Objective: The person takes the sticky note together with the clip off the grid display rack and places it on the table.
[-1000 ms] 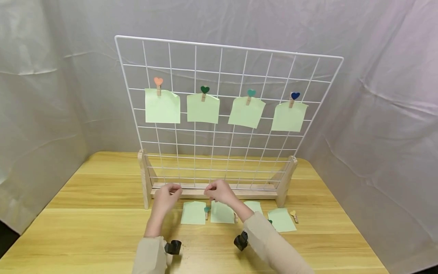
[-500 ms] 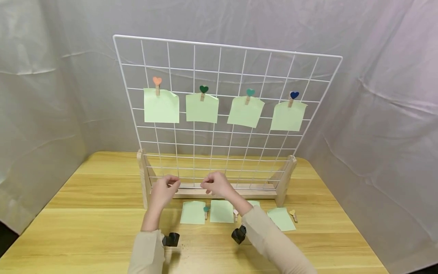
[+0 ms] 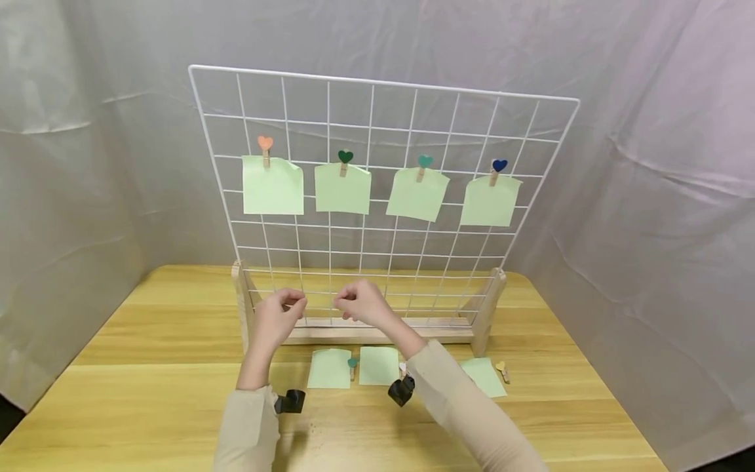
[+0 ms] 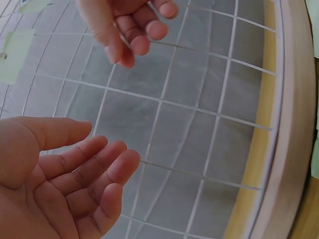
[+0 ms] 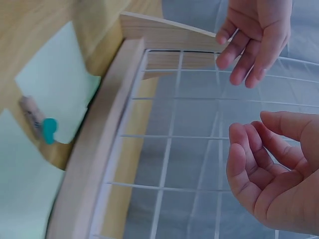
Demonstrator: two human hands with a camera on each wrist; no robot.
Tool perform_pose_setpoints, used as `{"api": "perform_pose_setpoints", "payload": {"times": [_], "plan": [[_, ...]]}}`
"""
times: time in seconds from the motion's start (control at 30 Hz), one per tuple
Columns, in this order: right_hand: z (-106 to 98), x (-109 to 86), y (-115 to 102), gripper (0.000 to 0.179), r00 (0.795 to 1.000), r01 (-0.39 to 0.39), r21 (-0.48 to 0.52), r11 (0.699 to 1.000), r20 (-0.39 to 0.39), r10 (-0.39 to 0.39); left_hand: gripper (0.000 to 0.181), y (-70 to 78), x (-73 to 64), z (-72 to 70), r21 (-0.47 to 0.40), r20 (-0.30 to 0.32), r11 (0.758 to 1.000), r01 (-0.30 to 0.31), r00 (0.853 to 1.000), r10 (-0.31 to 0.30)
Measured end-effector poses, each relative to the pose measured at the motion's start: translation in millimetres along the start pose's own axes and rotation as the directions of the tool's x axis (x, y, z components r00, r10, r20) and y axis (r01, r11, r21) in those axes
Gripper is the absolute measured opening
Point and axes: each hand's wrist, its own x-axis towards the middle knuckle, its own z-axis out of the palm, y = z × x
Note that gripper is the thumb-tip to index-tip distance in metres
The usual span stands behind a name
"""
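Observation:
My left hand (image 3: pixel 276 320) and right hand (image 3: pixel 367 305) hover in front of the lower part of a white wire grid panel, a small gap between them. Both wrist views show loosely bent fingers with nothing between them; thumb and index fingertips stand slightly apart. Light green paper notes hang in a row on the grid, fastened by heart-topped clothespins: orange (image 3: pixel 265 144), dark green (image 3: pixel 345 157), teal (image 3: pixel 425 162) and blue (image 3: pixel 499 166). More green notes (image 3: pixel 329 369) lie on the table below, beside a teal heart clothespin (image 3: pixel 352 367) and a yellow one (image 3: pixel 502 372).
A wooden base (image 3: pixel 383 333) with upright side supports (image 3: pixel 487 313) holds the grid on the wooden table (image 3: pixel 118 393). Grey cloth (image 3: pixel 377 33) surrounds the back and sides. My right forearm (image 3: pixel 466 406) covers part of the row of notes on the table.
Both hands have risen and shifted slightly left, away from the table notes and up before the grid. The view has shifted a little. The hung notes stay in place.

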Motion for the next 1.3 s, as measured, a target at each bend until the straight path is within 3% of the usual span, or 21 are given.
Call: {"api": "perform_pose_setpoints", "payload": {"times": [0.23,0.8,1.07,1.3], "plan": [[-6,7.8,-16,0.012,0.999,0.032,-0.027,0.999,-0.007,-0.032,0.021,7.9,6.0,-6.2,-0.029,-0.007,0.999,-0.019,1.000,0.019],[-16,15.3,-47,0.010,0.997,0.074,-0.070,0.995,-0.028,-0.076,0.020,18.2,14.6,-28.5,0.004,-0.058,0.997,-0.079,0.995,0.079],[-22,18.3,-62,0.010,0.989,0.121,-0.118,0.986,-0.069,-0.130,0.022,25.9,15.4,-40.1,0.011,-0.081,0.997,-0.083,0.993,0.083],[-24,21.3,-69,0.009,0.982,0.150,-0.101,0.983,-0.103,-0.160,0.022,31.7,19.0,-50.8,0.034,-0.119,0.991,-0.127,0.984,0.130]]}}
